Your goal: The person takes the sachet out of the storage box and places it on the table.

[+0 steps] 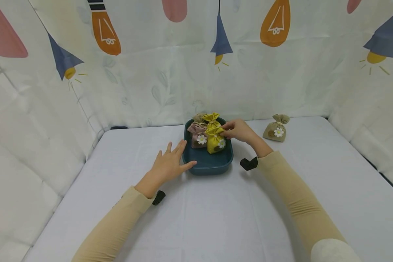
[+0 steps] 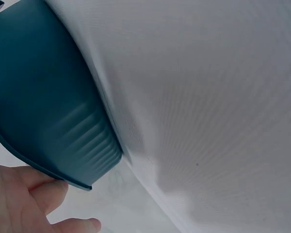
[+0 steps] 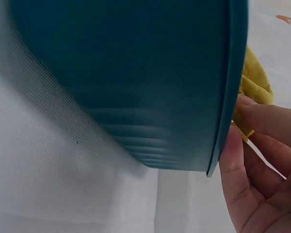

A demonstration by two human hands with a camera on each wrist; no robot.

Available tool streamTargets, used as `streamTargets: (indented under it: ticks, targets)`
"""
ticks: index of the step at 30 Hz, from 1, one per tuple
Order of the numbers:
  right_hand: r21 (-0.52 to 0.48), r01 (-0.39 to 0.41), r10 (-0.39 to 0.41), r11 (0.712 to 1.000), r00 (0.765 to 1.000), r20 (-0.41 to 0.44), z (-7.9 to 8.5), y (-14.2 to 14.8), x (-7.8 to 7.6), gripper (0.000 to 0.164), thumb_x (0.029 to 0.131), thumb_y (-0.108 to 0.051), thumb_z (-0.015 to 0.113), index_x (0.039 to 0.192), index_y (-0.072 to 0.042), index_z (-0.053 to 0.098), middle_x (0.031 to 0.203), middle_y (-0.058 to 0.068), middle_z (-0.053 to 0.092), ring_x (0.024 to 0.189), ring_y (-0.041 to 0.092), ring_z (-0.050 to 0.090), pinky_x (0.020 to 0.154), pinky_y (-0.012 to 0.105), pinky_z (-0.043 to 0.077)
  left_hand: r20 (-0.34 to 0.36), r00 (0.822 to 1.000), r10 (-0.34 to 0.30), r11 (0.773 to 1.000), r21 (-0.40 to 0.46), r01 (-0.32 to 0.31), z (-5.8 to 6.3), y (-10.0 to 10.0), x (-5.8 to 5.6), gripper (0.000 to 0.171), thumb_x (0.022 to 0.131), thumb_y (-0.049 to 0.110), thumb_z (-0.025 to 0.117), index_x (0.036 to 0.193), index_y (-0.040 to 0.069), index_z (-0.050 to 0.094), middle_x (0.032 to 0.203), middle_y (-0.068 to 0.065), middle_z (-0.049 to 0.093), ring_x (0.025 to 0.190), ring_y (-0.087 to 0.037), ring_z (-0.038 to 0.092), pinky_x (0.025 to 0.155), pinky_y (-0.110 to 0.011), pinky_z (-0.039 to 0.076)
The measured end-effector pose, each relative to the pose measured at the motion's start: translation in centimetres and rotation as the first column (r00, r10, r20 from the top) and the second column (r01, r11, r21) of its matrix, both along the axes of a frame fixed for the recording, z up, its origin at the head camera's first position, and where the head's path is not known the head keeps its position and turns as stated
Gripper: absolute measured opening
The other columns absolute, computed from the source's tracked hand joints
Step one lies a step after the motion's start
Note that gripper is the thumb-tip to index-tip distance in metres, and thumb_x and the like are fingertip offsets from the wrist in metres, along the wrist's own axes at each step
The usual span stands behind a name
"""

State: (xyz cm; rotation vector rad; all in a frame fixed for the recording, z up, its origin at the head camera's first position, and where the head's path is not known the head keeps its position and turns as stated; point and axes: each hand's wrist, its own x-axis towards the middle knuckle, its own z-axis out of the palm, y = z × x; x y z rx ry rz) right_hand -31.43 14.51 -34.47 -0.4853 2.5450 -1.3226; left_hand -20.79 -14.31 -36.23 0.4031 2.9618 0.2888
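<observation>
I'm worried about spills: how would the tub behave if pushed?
The tub should stay stiff, judging by its ribbed walls. It would probably slide rather than tip, being low and broad. The bags inside may make its far end heavier.

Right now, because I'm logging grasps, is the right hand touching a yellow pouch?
Touching. The right wrist view shows it: the right hand pinches a yellow pouch by its cloth.

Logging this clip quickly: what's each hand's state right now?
Left hand: open, touching the blue-green bin.
Right hand: closed, pinching a yellow pouch.
</observation>
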Motion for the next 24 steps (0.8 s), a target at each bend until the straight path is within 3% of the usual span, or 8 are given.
streamTargets:
  ticks: [6, 11, 16, 24]
  targets:
    - [0.011, -0.003, 0.003, 1.000, 1.000, -0.030, 0.1, -0.1, 0.2, 0.042, 0.100, -0.013, 0.069, 0.137, 0.005, 0.063, 0.131, 0.023, 0.065, 0.102, 0.034, 0.071, 0.095, 0.049, 0.055, 0.007, 1.000, 0.005, 1.000, 0.004, -0.005, 0.0, 0.0, 0.0, 0.099, 0.096, 0.075, 0.048, 0.167, 0.018, 0.009, 0.172, -0.002, 0.010, 0.155, -0.042, 0.006, 0.117, -0.071, 0.013]
    - [0.064, -0.013, 0.020, 0.998, 0.993, -0.112, 0.1, -0.4, 0.5, 0.036, 0.102, -0.012, 0.065, 0.134, 0.004, 0.065, 0.127, 0.022, 0.068, 0.101, 0.032, 0.071, 0.092, 0.047, 0.056, 0.003, 1.000, 0.000, 1.000, 0.000, 0.000, 0.0, 0.0, 0.0, 0.099, 0.095, 0.075, 0.048, 0.167, 0.018, 0.010, 0.171, -0.002, 0.010, 0.155, -0.042, 0.006, 0.116, -0.071, 0.014]
    - [0.078, -0.024, 0.039, 0.997, 0.980, -0.197, -0.3, -0.8, 0.7, 0.029, 0.104, -0.009, 0.061, 0.129, 0.004, 0.067, 0.124, 0.021, 0.069, 0.111, 0.033, 0.067, 0.093, 0.046, 0.055, 0.007, 1.000, 0.001, 1.000, 0.001, -0.001, 0.0, 0.0, 0.0, 0.099, 0.096, 0.074, 0.048, 0.167, 0.018, 0.010, 0.172, -0.002, 0.010, 0.155, -0.043, 0.006, 0.117, -0.071, 0.014]
    - [0.070, -0.043, 0.058, 0.997, 0.970, -0.235, -0.5, -1.0, 0.7, 0.024, 0.104, -0.011, 0.062, 0.124, 0.002, 0.069, 0.121, 0.019, 0.070, 0.111, 0.032, 0.067, 0.093, 0.047, 0.055, 0.006, 1.000, -0.002, 1.000, -0.011, 0.002, 0.1, 0.0, 0.0, 0.099, 0.096, 0.074, 0.048, 0.167, 0.017, 0.010, 0.172, -0.002, 0.011, 0.155, -0.043, 0.007, 0.116, -0.071, 0.015]
